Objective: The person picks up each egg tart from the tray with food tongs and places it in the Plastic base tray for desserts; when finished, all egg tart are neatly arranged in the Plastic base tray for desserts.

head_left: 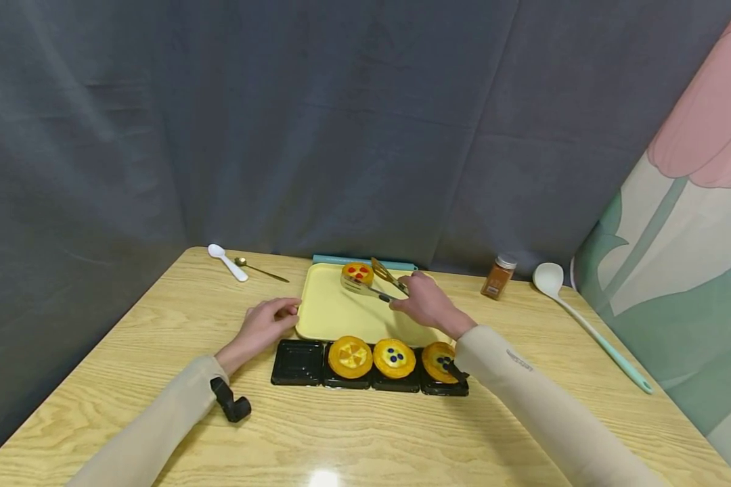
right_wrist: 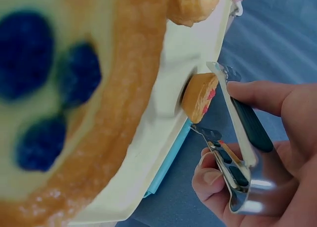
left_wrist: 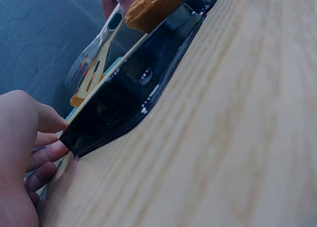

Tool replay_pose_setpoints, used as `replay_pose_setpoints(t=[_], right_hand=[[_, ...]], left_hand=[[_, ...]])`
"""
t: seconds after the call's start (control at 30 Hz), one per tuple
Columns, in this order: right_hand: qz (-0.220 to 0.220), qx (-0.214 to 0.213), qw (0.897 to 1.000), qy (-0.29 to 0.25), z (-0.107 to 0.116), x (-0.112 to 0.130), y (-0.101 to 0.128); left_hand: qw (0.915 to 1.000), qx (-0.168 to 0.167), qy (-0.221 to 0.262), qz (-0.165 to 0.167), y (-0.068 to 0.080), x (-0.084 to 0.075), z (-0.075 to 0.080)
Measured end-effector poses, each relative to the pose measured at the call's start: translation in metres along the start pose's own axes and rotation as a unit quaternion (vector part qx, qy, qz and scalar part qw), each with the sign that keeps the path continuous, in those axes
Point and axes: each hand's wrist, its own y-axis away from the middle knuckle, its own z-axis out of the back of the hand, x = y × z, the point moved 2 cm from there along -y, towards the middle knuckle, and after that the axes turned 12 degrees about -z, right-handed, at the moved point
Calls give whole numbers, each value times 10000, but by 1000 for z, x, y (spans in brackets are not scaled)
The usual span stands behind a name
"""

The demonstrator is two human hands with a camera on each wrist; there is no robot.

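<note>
My right hand (head_left: 426,301) holds a pair of metal tongs (right_wrist: 239,123) with dark grips, thumb on one arm and fingers on the other. The spread tong heads stand on either side of a tart with red toppings (head_left: 358,270), at the back of a pale yellow tray (head_left: 335,314). At the tray's left edge, my left hand (head_left: 264,328) pinches the rim between thumb and fingers. In front of the tray lies a row of black plastic containers (head_left: 297,363). Three tarts sit in it: one with orange wedges (head_left: 350,356), two with blueberries (head_left: 394,358).
A white spoon (head_left: 227,262) and a thin gold spoon (head_left: 262,270) lie at the back left. Behind the tray is a teal strip (head_left: 335,259). To the right are a spice jar (head_left: 498,278) and a long ladle (head_left: 591,328) with a mint handle.
</note>
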Motion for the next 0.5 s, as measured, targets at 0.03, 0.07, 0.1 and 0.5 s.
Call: replay_pose_setpoints(t=[0.03, 0.07, 0.1, 0.5], right_hand=[[1, 3, 10000, 17, 0, 0, -1], [21, 3, 10000, 31, -1, 1, -2], [33, -5, 10000, 43, -1, 2, -2], [-25, -33, 10000, 72, -4, 5, -5]], left_hand=[[10000, -3, -2, -10, 0, -1, 0], [10000, -5, 8, 2, 0, -1, 0], [10000, -6, 20, 11, 0, -1, 0], [9999, -85, 37, -83, 1, -2, 1]])
